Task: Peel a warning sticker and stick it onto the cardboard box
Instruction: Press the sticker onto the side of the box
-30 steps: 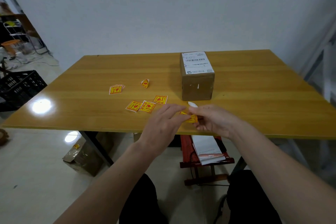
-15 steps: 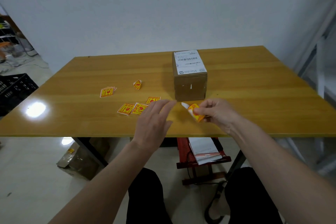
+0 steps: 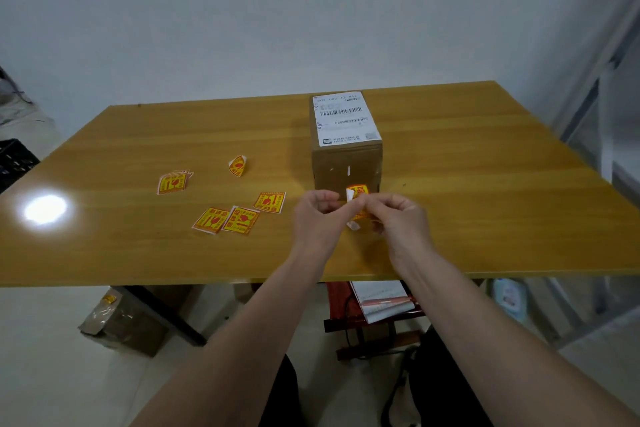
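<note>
A brown cardboard box with a white shipping label on top stands mid-table. Just in front of its near face, both hands pinch one yellow-and-red warning sticker whose white backing curls away at the left edge. My left hand grips the backing side, my right hand grips the sticker's right part. The lower half of the sticker is hidden by fingers. It is held a little above the table, not touching the box as far as I can tell.
Several more warning stickers lie left of the hands, a small stack further left, and one curled sticker. The wooden table has its near edge under my wrists. A red stool with papers stands below.
My left hand, which was open and apart half a second ago, has closed onto the sticker's left edge. Both hands have risen toward the box face.
</note>
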`<action>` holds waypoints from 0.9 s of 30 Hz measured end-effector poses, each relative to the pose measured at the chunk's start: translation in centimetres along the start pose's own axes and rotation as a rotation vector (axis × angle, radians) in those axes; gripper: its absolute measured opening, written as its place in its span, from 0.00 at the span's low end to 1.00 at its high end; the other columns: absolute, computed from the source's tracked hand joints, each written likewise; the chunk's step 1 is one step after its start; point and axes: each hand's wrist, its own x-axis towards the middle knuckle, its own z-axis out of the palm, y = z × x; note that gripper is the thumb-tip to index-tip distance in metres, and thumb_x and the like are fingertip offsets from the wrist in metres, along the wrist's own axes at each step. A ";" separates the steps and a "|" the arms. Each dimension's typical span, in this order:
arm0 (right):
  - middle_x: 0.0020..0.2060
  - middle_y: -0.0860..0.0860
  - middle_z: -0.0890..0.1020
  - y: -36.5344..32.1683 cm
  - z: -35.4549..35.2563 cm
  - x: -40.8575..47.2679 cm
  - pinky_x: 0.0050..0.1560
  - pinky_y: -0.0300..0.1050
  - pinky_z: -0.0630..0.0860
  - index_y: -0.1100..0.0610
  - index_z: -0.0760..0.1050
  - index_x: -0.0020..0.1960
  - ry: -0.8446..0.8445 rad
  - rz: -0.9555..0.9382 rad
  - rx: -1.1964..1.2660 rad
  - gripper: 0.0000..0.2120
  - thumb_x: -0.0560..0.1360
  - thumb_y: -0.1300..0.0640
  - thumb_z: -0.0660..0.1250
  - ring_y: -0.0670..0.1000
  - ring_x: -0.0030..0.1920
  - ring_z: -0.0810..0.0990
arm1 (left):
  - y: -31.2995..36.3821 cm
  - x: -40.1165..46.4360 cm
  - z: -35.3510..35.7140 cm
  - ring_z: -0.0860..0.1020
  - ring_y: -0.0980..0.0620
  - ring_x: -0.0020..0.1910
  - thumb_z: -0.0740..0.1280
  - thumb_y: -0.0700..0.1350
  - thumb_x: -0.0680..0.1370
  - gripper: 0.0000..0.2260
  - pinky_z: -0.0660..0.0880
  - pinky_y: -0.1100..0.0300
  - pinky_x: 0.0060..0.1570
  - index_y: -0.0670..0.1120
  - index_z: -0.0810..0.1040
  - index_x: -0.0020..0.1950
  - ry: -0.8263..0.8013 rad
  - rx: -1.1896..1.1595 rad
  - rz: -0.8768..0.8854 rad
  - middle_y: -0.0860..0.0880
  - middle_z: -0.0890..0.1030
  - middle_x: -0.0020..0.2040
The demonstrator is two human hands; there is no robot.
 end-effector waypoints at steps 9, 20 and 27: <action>0.35 0.47 0.82 -0.6 0.6 2.0 0.37 0.37 0.73 0.51 0.82 0.39 0.010 -0.132 -0.072 0.03 0.72 0.57 0.71 0.44 0.35 0.76 | -0.1 3.0 -0.2 0.77 0.69 0.32 0.70 0.44 0.75 0.03 0.71 0.77 0.32 0.47 0.83 0.42 0.086 -0.047 0.148 0.53 0.83 0.37; 0.31 0.46 0.81 -1.0 1.0 3.7 0.42 0.34 0.77 0.53 0.77 0.58 0.037 -0.265 -0.057 0.18 0.70 0.62 0.73 0.38 0.33 0.80 | 0.5 3.9 0.7 0.79 0.55 0.39 0.69 0.41 0.75 0.08 0.76 0.65 0.38 0.53 0.78 0.38 0.163 -0.097 0.309 0.51 0.81 0.38; 0.53 0.51 0.73 -1.5 1.7 4.5 0.40 0.20 0.67 0.50 0.77 0.34 0.149 -0.308 -0.255 0.08 0.69 0.56 0.74 0.47 0.55 0.72 | 0.3 4.7 1.1 0.68 0.56 0.59 0.71 0.49 0.72 0.05 0.67 0.63 0.54 0.58 0.78 0.38 0.315 0.114 0.264 0.55 0.70 0.51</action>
